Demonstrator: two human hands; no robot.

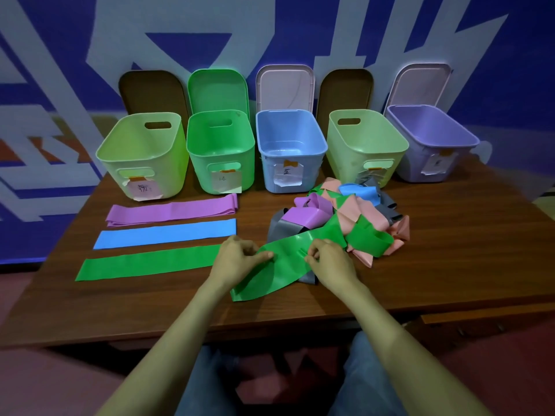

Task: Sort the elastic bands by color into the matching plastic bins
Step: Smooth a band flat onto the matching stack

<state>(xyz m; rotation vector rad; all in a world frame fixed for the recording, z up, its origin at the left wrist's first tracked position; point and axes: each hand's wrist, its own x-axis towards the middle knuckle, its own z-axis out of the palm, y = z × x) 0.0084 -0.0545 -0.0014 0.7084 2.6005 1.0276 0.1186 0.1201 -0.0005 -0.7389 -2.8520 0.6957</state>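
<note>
Five open plastic bins [268, 172] stood in a row at the back of the counter [450, 265]. A tangled pile of bands [354, 208] lay just beyond your right hand [329, 261]. That hand and your left hand [240, 259] each pinched the loose green band [285, 268] near its middle. It ran diagonally, near end toward you, far end rising rightward into the pile. On the left, a purple band [171, 210], a blue band [165, 234] and a flat green band [147, 264] lay stretched crosswise.
</note>
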